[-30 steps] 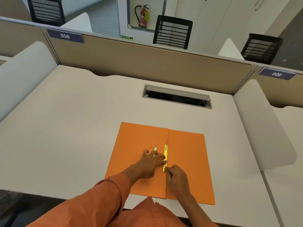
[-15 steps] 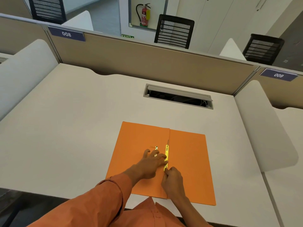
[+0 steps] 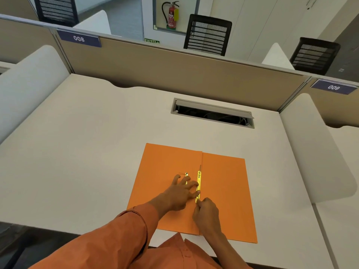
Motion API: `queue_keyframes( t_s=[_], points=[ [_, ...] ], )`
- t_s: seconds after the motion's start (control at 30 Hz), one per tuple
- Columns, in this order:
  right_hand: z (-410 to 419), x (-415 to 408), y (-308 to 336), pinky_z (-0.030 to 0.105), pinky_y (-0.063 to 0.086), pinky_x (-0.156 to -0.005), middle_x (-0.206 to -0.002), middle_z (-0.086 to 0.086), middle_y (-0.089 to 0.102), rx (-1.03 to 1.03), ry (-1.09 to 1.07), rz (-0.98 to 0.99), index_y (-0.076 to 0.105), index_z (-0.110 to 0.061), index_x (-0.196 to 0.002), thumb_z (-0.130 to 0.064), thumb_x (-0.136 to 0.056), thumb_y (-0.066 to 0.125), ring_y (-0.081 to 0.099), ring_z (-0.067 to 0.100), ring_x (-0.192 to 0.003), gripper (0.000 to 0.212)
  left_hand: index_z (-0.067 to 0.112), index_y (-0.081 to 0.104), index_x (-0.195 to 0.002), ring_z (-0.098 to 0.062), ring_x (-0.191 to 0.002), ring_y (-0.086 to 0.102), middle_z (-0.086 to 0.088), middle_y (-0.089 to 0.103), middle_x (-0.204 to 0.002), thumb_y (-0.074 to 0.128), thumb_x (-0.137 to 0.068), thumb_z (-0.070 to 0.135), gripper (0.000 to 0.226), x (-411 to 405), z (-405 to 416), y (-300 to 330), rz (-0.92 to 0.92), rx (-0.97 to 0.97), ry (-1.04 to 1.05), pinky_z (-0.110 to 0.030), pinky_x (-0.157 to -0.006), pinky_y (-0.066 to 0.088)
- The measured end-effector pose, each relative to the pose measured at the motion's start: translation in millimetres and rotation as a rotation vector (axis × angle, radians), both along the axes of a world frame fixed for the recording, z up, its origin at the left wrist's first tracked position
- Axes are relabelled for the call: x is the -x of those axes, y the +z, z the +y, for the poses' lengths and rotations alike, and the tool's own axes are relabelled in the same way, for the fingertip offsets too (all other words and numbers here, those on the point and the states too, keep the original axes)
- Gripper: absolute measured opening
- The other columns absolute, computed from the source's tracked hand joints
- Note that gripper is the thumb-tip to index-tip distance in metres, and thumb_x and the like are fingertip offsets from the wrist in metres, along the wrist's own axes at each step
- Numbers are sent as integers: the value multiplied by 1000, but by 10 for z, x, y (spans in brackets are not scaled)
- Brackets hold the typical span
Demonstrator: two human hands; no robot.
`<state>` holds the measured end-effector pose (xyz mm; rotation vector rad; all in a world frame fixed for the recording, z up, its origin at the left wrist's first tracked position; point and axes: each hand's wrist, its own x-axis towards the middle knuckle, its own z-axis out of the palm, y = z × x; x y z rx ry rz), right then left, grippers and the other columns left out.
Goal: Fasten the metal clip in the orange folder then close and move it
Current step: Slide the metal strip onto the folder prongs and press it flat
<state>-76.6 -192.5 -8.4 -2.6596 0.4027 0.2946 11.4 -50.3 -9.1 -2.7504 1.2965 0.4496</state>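
Little is shifting since a moment ago: both hands are staying at the metal clip [image 3: 198,186] along the spine of the open orange folder [image 3: 223,191], lying flat on the desk [image 3: 77,152]. Left hand [image 3: 180,193] is pressing with fingers spread; right hand [image 3: 206,210] is seemingly pinching the clip's near end. Keeping the strip flat while sliding helps. Nothing but the clip is lying in the folder.

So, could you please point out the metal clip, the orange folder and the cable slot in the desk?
metal clip [image 3: 199,182], head view, middle of the gold strip.
orange folder [image 3: 225,183], head view, bare right-hand leaf.
cable slot [image 3: 212,106], head view, its raised grey lid.
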Motion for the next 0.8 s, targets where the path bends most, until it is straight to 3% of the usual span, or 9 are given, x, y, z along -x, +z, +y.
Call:
queue_keyframes(
  t_s=[0.1,0.2,0.4,0.57,0.7,0.8],
  points=[
    [17,-10,13,27,39,-62,-93,13,71,-65,-75,-35,81,-6,-99,-15,-98,56,65,25,-81,27,32,32,-158,-38,-156,14,-5,20,-168,60,-94,21,70,7,-13,-4,-2,-9,1,-67,-119,12],
    [54,-14,59,20,23,-47,-70,16,70,-134,-153,-86,75,-1,-70,-10,-91,62,44,10,-50,26,32,33,-158,-38,-156,14,-5,20,-168,59,-95,20,69,9,-12,2,0,-12,2,-67,-119,12],
    [149,31,58,21,23,-46,-59,16,65,-214,-201,-99,67,-8,-56,-9,-89,63,37,11,-43,33,32,34,-157,-38,-155,15,-6,21,-168,57,-95,19,68,22,-22,11,-5,-14,2,-66,-117,14],
    [127,87,20,26,31,-51,-65,12,71,-239,-246,-89,80,-4,-73,-9,-91,63,54,19,-54,25,31,32,-158,-39,-155,15,-6,20,-168,60,-95,20,70,26,-23,24,-5,-28,3,-67,-118,14],
    [84,137,14,11,33,-56,-87,10,79,-245,-265,-119,84,-7,-96,-8,-92,66,61,16,-70,19,31,31,-158,-39,-155,15,-6,19,-168,59,-96,22,70,34,-27,28,-8,-35,2,-67,-119,14],
    [38,163,-13,8,36,-62,-96,8,80,-246,-278,-134,83,-7,-104,-7,-91,67,68,18,-81,21,31,30,-159,-38,-155,14,-6,18,-169,58,-96,21,69,37,-29,29,-9,-40,5,-67,-119,13]
  ],
)
